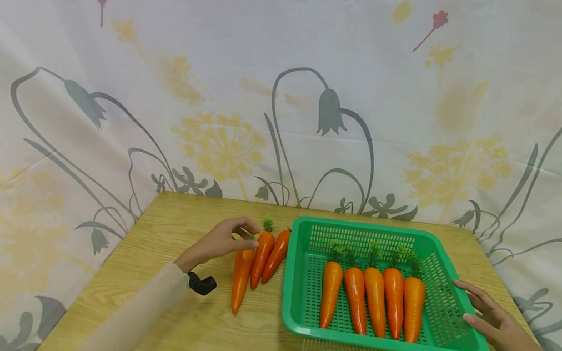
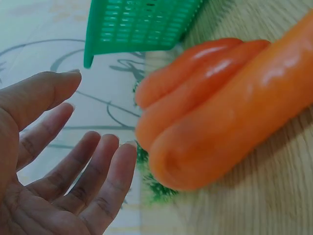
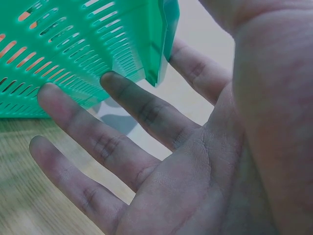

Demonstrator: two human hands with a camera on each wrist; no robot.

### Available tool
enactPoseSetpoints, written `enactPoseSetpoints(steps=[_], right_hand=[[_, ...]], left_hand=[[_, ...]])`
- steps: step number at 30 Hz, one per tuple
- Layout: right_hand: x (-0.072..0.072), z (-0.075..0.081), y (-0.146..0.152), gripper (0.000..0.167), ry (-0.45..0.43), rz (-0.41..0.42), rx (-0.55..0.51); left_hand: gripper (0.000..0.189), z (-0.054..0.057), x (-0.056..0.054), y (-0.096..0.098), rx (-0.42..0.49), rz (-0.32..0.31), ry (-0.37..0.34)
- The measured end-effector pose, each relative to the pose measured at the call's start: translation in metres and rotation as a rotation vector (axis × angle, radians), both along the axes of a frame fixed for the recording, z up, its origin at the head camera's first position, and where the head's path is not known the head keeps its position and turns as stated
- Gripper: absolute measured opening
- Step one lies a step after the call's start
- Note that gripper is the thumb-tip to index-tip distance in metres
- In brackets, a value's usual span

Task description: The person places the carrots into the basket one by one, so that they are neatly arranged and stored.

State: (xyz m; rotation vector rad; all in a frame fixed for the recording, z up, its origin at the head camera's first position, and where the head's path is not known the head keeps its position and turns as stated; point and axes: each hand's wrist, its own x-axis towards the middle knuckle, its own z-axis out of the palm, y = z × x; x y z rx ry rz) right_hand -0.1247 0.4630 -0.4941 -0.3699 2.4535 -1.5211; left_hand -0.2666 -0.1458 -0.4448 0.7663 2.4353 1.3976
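Relaxed left hand (image 1: 227, 241) with parted fingers beside three loose carrots (image 1: 261, 257); right hand (image 1: 505, 334) spread at the right rim of a green basket (image 1: 376, 344).
The basket fills the lower right of the frame, just right of the loose carrots, with five more carrots (image 1: 374, 301) inside; a flower-printed backdrop (image 1: 254, 28) rises behind the table (image 1: 192, 326). Left fingertips are at the leafy end of the leftmost loose carrot (image 1: 241, 278), near centre, apart from it in the left wrist view; whether the right hand touches the rim is hard to tell. Carrots are glossy and tapered with tufted tops; the basket is slotted, the table pale wood grain.
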Motion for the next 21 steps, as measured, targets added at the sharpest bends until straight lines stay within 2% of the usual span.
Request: enactPoseSetpoints(steps=[14, 21], right_hand=[[-0.001, 0.002, 0.000, 0.061, 0.018, -0.011, 0.038], [-0.001, 0.000, 0.000, 0.061, -0.009, -0.014, 0.008]], left_hand=[[0.044, -0.022, 0.003, -0.022, -0.063, 0.093, -0.033], [0.041, -0.032, 0.003, -0.022, -0.099, 0.090, -0.067]])
